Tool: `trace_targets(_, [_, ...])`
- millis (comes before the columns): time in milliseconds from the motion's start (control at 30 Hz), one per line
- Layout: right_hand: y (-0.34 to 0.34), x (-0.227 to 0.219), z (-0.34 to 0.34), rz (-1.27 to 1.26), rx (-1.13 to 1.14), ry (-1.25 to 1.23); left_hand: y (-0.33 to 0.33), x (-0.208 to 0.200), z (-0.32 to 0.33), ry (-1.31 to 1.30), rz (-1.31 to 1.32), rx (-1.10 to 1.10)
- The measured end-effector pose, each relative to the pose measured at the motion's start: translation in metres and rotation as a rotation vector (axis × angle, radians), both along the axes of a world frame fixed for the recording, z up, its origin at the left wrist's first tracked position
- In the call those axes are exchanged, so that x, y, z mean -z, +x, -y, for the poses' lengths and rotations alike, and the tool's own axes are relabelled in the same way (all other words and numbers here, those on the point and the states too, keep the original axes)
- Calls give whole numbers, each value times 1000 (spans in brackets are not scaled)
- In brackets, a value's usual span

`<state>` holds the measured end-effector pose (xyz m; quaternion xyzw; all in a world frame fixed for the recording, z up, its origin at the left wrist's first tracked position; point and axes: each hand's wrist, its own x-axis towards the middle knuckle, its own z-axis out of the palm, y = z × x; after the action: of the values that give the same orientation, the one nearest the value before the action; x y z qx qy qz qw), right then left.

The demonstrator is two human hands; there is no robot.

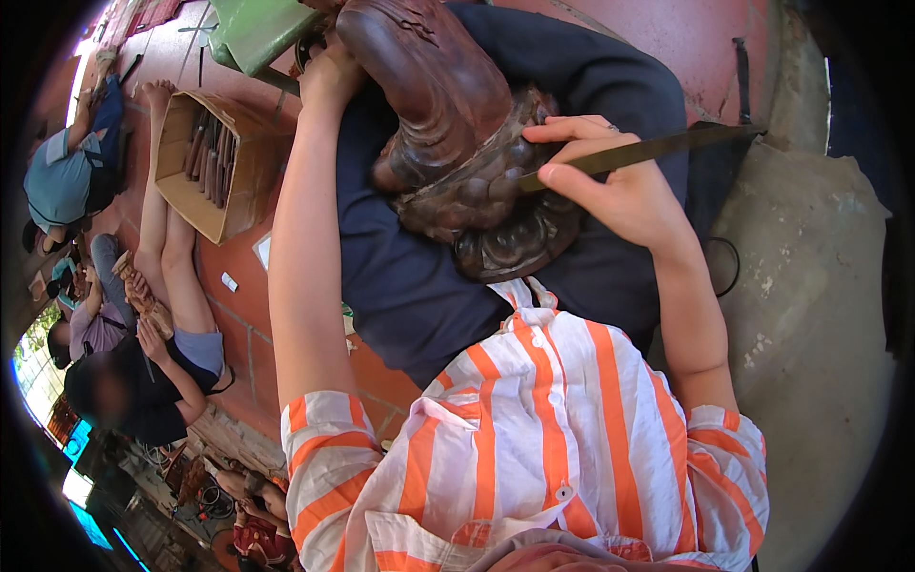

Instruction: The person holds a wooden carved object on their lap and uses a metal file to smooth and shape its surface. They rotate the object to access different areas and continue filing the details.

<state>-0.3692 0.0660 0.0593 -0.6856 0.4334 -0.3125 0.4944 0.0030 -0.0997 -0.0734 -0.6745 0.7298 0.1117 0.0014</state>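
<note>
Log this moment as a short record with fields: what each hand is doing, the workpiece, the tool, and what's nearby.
Workpiece: dark brown carved wooden sculpture, resting on the person's lap
Right hand: right hand grips a long flat metal tool, its tip against the carving
Left hand: left hand steadies the far end of the sculpture
Clothing: orange and white striped shirt
Nearby: open cardboard box of wooden-handled tools on the red tiled floor
Others: several people seated on the floor to the left
</note>
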Motion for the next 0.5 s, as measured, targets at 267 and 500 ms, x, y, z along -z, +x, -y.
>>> trace_targets(267, [-2, -1, 4, 29, -22, 100, -10, -7, -7, -25, -15, -35])
trace_targets(500, [-6, 20, 5, 197, 58, 162, 0, 1, -4, 17, 9, -17])
